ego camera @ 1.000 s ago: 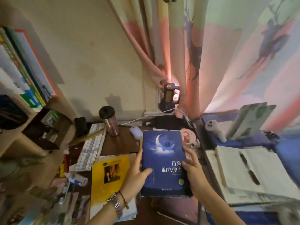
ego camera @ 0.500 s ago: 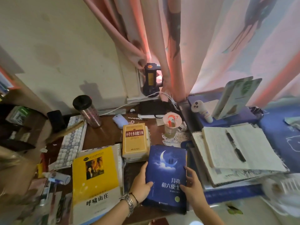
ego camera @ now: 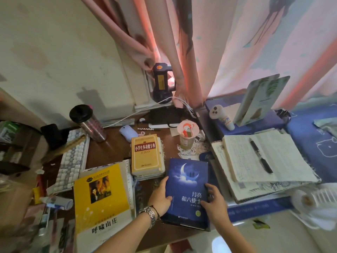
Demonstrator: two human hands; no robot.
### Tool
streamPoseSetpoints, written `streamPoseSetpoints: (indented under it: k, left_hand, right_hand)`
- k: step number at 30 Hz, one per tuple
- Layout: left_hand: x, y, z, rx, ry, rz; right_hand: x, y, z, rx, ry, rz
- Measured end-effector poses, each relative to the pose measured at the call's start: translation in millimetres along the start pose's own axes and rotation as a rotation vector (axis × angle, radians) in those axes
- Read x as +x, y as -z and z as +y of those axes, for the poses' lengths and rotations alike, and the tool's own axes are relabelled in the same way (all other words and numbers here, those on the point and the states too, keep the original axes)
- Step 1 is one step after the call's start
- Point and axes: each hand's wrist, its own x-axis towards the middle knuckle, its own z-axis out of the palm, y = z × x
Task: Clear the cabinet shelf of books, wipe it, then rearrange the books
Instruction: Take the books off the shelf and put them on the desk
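Note:
A dark blue book with a moon on its cover [ego camera: 187,181] lies low over the front of the brown desk [ego camera: 111,148]. My left hand [ego camera: 161,196] grips its left edge, thumb on the cover. My right hand [ego camera: 214,203] grips its right edge, fingers curled onto the cover. A yellow book [ego camera: 102,201] lies flat to the left on a stack of others. A thick yellow dictionary [ego camera: 145,154] sits behind on several thin books. The cabinet shelf is out of view.
A white keyboard [ego camera: 71,161], a tumbler [ego camera: 89,123], a mouse [ego camera: 128,131] and a paper cup [ego camera: 187,136] crowd the desk's back. An open notebook with a pen [ego camera: 260,156] lies on the right. Small clutter lines the left edge. Pink curtains [ego camera: 237,42] hang behind.
Both hands brought the blue book down and toward the desk's front edge. The view tilted down, so the bookshelf at the left dropped out of sight and the dictionary came into view.

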Motion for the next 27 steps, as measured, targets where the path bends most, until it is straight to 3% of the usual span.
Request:
streamPoseSetpoints:
  k: [8,17,27]
  left_hand:
    - [4.2,21.7,0.7,0.164,-0.007,-0.168]
    - [-19.2,78.8,31.1,0.362,-0.133,0.072]
    - [-94.5,210.1,57.5,0.557,-0.215,0.497]
  right_hand:
    - [3.2,2.7,-14.9,-0.383,0.077,-0.042]
    - [-1.2,17.6,-82.9,-0.813,0.247,-0.159]
    - [-41.2,-3.5,-245.7,-0.865,0.699,-0.138]
